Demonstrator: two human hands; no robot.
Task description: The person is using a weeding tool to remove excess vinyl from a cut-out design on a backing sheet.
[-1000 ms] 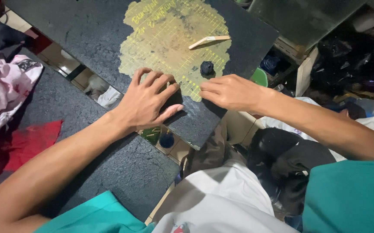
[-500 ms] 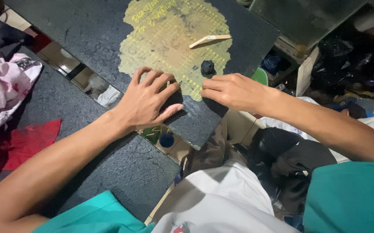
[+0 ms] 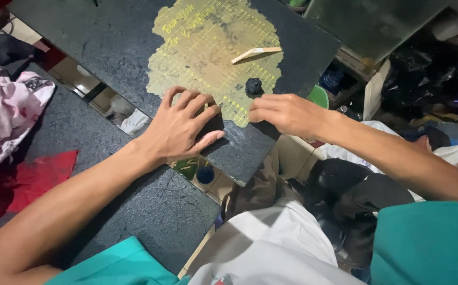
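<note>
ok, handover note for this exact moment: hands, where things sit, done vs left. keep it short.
Left hand: flat, fingers spread, pressing on the near edge of the dark board, partly over the yellow gridded patch; holds nothing.
Right hand: fingers curled together just below the small black lump; contact unclear.
Wooden stick lies loose on the patch, beyond the lump.
Done: lump and stick both on the patch.
Left: neither is picked up.
</note>
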